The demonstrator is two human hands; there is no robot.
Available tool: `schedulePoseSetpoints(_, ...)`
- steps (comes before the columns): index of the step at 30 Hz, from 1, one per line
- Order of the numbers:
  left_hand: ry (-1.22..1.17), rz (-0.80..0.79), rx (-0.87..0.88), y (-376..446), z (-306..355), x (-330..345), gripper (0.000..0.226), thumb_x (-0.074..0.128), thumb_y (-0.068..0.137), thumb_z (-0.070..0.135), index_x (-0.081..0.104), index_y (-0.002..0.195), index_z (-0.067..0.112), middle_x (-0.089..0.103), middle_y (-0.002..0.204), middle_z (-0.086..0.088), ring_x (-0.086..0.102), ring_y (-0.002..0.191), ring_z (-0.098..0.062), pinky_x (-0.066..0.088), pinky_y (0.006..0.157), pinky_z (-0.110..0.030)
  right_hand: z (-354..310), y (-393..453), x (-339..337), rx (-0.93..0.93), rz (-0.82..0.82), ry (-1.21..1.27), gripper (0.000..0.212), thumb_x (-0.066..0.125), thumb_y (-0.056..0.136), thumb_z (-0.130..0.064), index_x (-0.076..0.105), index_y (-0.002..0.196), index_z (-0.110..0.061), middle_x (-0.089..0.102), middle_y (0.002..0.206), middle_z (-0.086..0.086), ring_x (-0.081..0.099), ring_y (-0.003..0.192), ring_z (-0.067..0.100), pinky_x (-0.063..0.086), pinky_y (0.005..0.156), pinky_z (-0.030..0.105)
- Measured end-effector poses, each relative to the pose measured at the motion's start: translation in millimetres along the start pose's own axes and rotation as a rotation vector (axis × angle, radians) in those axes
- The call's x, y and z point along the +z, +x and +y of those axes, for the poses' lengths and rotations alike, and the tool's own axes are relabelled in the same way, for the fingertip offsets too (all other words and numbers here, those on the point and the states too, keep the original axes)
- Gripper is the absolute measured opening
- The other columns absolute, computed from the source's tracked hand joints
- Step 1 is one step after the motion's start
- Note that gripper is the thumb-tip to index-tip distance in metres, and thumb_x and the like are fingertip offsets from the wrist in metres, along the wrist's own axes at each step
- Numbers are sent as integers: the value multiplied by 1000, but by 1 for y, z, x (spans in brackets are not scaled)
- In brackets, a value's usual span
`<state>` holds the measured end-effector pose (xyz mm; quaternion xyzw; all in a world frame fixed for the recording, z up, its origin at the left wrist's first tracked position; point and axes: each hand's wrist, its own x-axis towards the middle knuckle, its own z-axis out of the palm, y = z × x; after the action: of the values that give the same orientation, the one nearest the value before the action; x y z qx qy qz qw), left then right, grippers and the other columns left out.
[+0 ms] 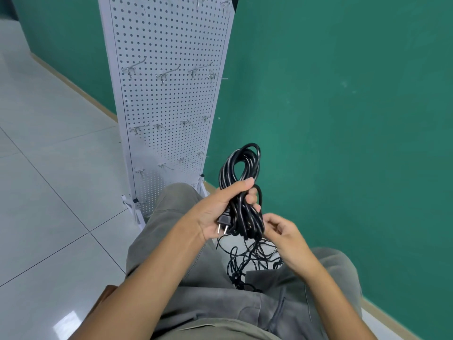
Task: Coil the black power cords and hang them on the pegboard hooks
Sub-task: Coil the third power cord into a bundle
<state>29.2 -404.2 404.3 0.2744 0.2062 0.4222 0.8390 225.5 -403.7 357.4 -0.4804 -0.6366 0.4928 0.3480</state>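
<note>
My left hand (215, 209) grips a coiled black power cord (241, 168) around its middle, with the loop sticking up above the fingers. The cord's two-pin plug (223, 222) lies in that palm, pins pointing down. My right hand (282, 233) sits just right of the coil's lower end, fingers curled and pinching the cord there. A tangle of loose black cords (247, 261) lies on the floor between my knees. The white pegboard (169, 99) stands ahead to the left, carrying several bare metal hooks (133, 69).
A green wall (343, 119) runs behind and to the right of the pegboard. Pale floor tiles (49, 180) spread out to the left. My legs in grey trousers (196, 278) fill the lower middle, close to the pegboard's white feet (132, 207).
</note>
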Motion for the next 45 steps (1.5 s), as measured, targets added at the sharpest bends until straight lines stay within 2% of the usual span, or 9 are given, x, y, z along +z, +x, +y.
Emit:
schedulePoseSetpoints(5, 175, 249, 80, -5, 11, -3, 16, 70, 85, 16, 59, 72, 15, 60, 61, 2, 66, 59, -13, 56, 53, -26, -4, -4, 2, -19, 188, 152, 9, 57, 98, 4, 64, 100, 9, 67, 69, 10, 57, 61, 17, 52, 66, 24)
schedulePoseSetpoints(11, 551, 448, 226, -6, 24, -20, 19, 68, 94, 6, 67, 75, 8, 66, 68, -9, 74, 71, -27, 60, 60, -37, -47, -12, -5, -121, 290, 247, 8, 55, 100, -3, 63, 100, -3, 65, 75, 5, 58, 63, 17, 55, 74, 41)
schedulePoseSetpoints(17, 624, 445, 142, -1, 15, -18, 19, 75, 88, 7, 73, 69, 11, 70, 73, -11, 75, 82, -31, 59, 89, -58, -86, -15, -3, -226, 276, 205, 10, 57, 98, -1, 64, 94, -7, 69, 85, -4, 67, 81, 16, 63, 81, 40)
schedulePoseSetpoints(22, 528, 426, 109, 1, 11, -12, 19, 75, 87, 6, 70, 69, 8, 68, 69, -10, 73, 75, -28, 62, 68, -39, -100, -19, 2, -274, 166, 128, 11, 66, 89, -10, 71, 87, -19, 69, 90, 4, 67, 93, 21, 63, 84, 41)
schedulePoseSetpoints(27, 597, 376, 84, 3, 2, -5, 10, 72, 87, 5, 69, 78, 10, 69, 72, -9, 71, 82, -32, 59, 91, -56, -109, -4, 1, -335, 287, -60, 14, 70, 91, -22, 73, 88, -35, 68, 106, 8, 64, 99, 18, 52, 99, 56)
schedulePoseSetpoints(32, 727, 210, 131, 2, -6, 11, 13, 72, 90, 8, 70, 78, 9, 70, 73, -9, 72, 78, -26, 60, 82, -44, -123, 8, 1, -213, 428, 128, 15, 69, 96, -20, 78, 86, -26, 66, 128, -7, 65, 117, 13, 51, 105, 47)
schedulePoseSetpoints(38, 825, 249, 283, 2, -9, 19, 19, 75, 90, 15, 63, 97, 2, 59, 81, 1, 56, 78, -9, 48, 82, -29, -132, 6, 12, -36, 422, 469, 17, 54, 105, -15, 66, 108, -3, 63, 99, 15, 57, 89, 23, 52, 80, 38)
schedulePoseSetpoints(41, 783, 225, 314, 2, -9, 21, 14, 76, 87, 14, 69, 98, 10, 68, 88, -9, 63, 87, -12, 53, 92, -37, -134, 2, 21, -24, 374, 566, 23, 47, 108, -22, 61, 115, -6, 67, 104, 13, 66, 89, 21, 58, 76, 34)
schedulePoseSetpoints(45, 628, 236, 338, 1, -11, 24, 20, 70, 89, 8, 68, 106, -2, 70, 103, -28, 67, 93, -27, 55, 95, -52, -123, 4, 31, -41, 279, 471, 41, 33, 109, -47, 59, 134, -27, 68, 132, 6, 67, 120, 19, 52, 104, 46)
